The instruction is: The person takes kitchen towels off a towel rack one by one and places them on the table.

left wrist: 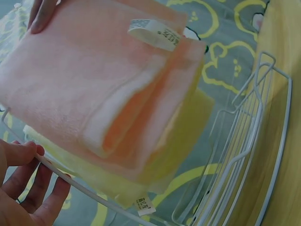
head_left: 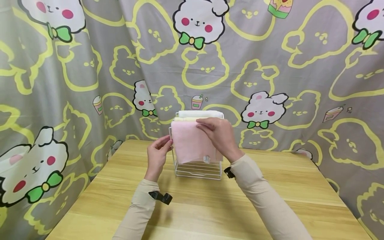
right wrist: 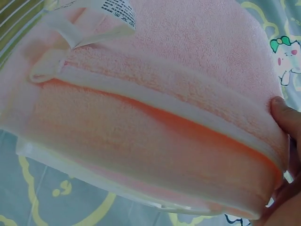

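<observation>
A pink towel (head_left: pixel 192 140) hangs folded over the front of a white wire rack (head_left: pixel 221 170), its white label (head_left: pixel 206 159) near the lower edge. My right hand (head_left: pixel 221 135) pinches the towel at its upper right, thumb on the outer face in the right wrist view. With thumb and fingers, my left hand (head_left: pixel 157 155) holds the rack's left side wire, also seen in the left wrist view. Behind the pink one hang a yellow towel (head_left: pixel 184 119) and, farthest back, a white towel (head_left: pixel 200 113). The rack's upper right part is hidden by my right hand and the towels.
The rack stands on a wood-grain table (head_left: pixel 192 210), toward its far edge. A grey curtain (head_left: pixel 168 73) with cartoon rabbits surrounds the table at the back and sides. Each sleeve carries a black wrist mount (head_left: pixel 161 196).
</observation>
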Demonstrator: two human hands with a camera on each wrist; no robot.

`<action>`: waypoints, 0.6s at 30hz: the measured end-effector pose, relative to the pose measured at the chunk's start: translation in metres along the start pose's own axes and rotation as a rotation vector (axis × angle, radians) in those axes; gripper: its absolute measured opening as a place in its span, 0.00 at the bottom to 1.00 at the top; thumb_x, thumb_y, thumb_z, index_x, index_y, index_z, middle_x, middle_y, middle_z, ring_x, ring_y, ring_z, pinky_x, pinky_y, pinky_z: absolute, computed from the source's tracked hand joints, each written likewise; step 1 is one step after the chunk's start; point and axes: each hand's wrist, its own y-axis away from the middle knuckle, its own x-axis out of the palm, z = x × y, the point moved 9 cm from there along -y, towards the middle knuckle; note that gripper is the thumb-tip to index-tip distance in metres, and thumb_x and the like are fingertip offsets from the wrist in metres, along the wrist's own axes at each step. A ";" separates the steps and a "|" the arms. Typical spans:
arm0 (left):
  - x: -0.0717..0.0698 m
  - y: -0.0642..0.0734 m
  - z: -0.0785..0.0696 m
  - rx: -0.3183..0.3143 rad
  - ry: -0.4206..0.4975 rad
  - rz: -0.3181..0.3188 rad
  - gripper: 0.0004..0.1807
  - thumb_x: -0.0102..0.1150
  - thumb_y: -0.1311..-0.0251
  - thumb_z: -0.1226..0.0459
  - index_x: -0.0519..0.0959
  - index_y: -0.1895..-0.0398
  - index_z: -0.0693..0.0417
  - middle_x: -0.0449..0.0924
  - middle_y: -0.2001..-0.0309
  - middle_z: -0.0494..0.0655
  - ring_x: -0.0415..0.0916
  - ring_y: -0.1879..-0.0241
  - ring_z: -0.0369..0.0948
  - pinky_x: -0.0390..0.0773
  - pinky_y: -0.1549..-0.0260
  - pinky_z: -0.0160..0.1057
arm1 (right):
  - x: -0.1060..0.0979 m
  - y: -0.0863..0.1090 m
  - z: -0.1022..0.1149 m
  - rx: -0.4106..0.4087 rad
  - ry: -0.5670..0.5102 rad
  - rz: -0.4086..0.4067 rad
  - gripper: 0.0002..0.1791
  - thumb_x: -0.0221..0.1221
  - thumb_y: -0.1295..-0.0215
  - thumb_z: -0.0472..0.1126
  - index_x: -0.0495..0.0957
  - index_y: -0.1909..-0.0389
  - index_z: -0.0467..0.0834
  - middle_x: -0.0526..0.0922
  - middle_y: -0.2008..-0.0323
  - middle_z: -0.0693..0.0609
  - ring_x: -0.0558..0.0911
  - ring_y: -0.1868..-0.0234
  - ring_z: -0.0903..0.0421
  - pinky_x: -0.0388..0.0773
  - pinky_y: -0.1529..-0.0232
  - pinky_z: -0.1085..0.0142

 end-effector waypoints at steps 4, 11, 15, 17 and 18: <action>0.000 0.000 0.000 0.004 0.003 -0.005 0.13 0.66 0.38 0.77 0.82 0.50 0.75 0.89 0.62 0.46 0.85 0.66 0.32 0.89 0.63 0.33 | -0.007 0.000 0.006 -0.020 -0.017 -0.025 0.10 0.72 0.38 0.42 0.91 0.56 0.46 0.91 0.59 0.51 0.90 0.54 0.52 0.87 0.52 0.58; 0.000 0.000 0.001 -0.001 0.010 0.003 0.14 0.66 0.38 0.77 0.82 0.50 0.75 0.89 0.62 0.45 0.85 0.66 0.34 0.89 0.61 0.34 | -0.016 0.003 0.011 -0.050 -0.071 -0.055 0.11 0.73 0.40 0.38 0.91 0.57 0.43 0.91 0.59 0.49 0.90 0.56 0.51 0.88 0.53 0.59; 0.000 0.000 0.001 -0.006 0.002 0.002 0.14 0.66 0.38 0.76 0.82 0.49 0.75 0.89 0.60 0.52 0.85 0.65 0.35 0.89 0.61 0.35 | -0.022 0.004 0.013 -0.050 -0.080 -0.068 0.11 0.73 0.41 0.38 0.90 0.56 0.43 0.91 0.59 0.48 0.90 0.56 0.51 0.89 0.54 0.59; 0.000 0.000 0.001 -0.009 -0.003 0.000 0.14 0.66 0.38 0.76 0.82 0.49 0.74 0.89 0.61 0.51 0.85 0.65 0.35 0.89 0.61 0.35 | -0.026 0.004 0.015 -0.050 -0.089 -0.079 0.11 0.73 0.41 0.37 0.90 0.57 0.43 0.91 0.59 0.48 0.90 0.56 0.51 0.89 0.54 0.59; -0.001 0.001 0.001 -0.010 -0.007 0.000 0.14 0.66 0.38 0.76 0.82 0.50 0.74 0.89 0.61 0.49 0.85 0.65 0.36 0.89 0.61 0.35 | -0.028 0.004 0.017 -0.051 -0.094 -0.083 0.11 0.73 0.41 0.37 0.90 0.57 0.43 0.91 0.59 0.48 0.90 0.55 0.51 0.88 0.53 0.60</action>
